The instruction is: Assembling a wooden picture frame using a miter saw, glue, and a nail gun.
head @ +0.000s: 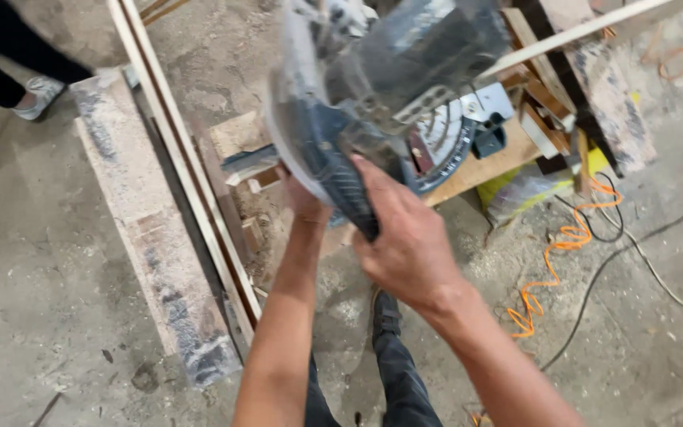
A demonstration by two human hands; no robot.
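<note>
A dark grey and blue miter saw (pixel 381 87) fills the upper middle of the head view, blurred by motion. My right hand (pixel 405 237) is closed around its black handle. My left hand (pixel 298 194) reaches under the saw's clear blade guard, close to a small wood piece (pixel 250 162) on the saw base; the guard hides its fingers. The saw stands on a wooden board (pixel 492 162) on the concrete floor.
A long thin wood strip (pixel 191 174) and a wide dusty plank (pixel 148 229) lie on the floor to the left. An orange cord (pixel 551 265) and black cable (pixel 634 245) run at the right. Wood scraps (pixel 551 103) pile at upper right. Another person's foot (pixel 37 95) is at upper left.
</note>
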